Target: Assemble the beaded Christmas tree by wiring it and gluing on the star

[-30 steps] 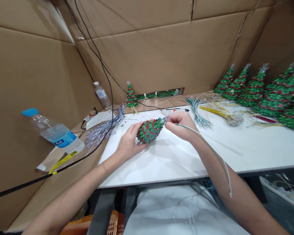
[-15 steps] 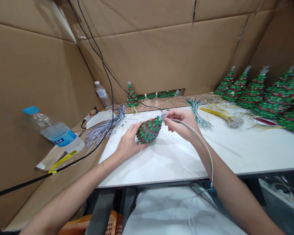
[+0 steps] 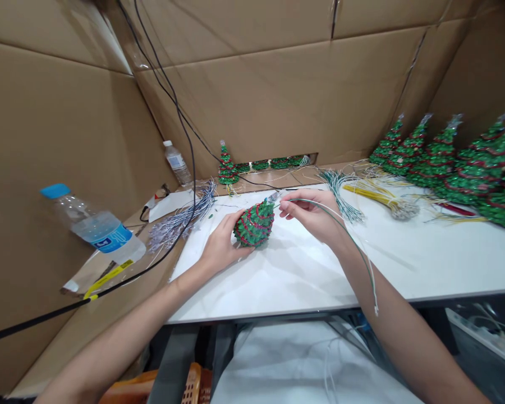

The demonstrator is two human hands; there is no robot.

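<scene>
A small green tree (image 3: 256, 224) with red garland lies tilted above the white board (image 3: 252, 297), its clear star tip pointing up and right. My left hand (image 3: 225, 240) is wrapped round the tree's base from the left. Just right of the tip, my right hand (image 3: 309, 210) pinches a green and white wire pair (image 3: 348, 231). The wires run from near the star through its fingers, and their loose ends hang over my right forearm.
Several finished-looking trees (image 3: 441, 151) stand at the right, another (image 3: 227, 165) at the back. Wire bundles (image 3: 374, 196) lie behind my right hand, more (image 3: 185, 210) at the left. A tilted water bottle (image 3: 105, 230) and a black cable (image 3: 151, 269) are on the left.
My right hand has slid slightly back from the star tip, which shows more plainly now. The wire ends have swung down and right along my forearm. The tree has shifted slightly left.
</scene>
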